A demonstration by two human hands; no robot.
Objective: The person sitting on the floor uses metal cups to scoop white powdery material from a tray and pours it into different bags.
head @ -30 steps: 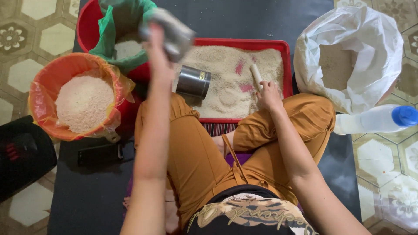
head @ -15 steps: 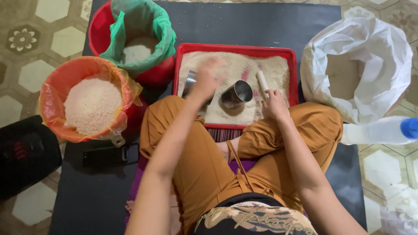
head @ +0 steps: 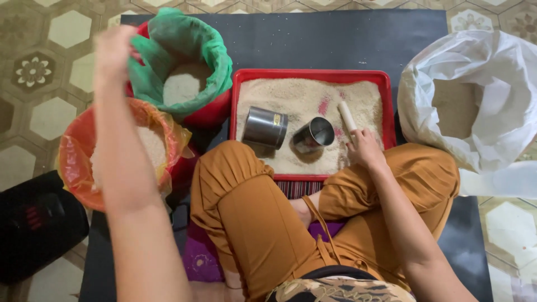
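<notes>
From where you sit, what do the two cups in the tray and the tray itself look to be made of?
The two cups look like metal, probably steel: grey, smooth, with soft reflections. The red tray looks like moulded plastic, judging by its even glossy colour and rounded rim, though that is less certain.

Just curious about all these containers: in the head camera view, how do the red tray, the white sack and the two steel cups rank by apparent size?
1. White sack and red tray: too close to rank.
2. Steel cups, lying one and tilted one: alike.
</notes>
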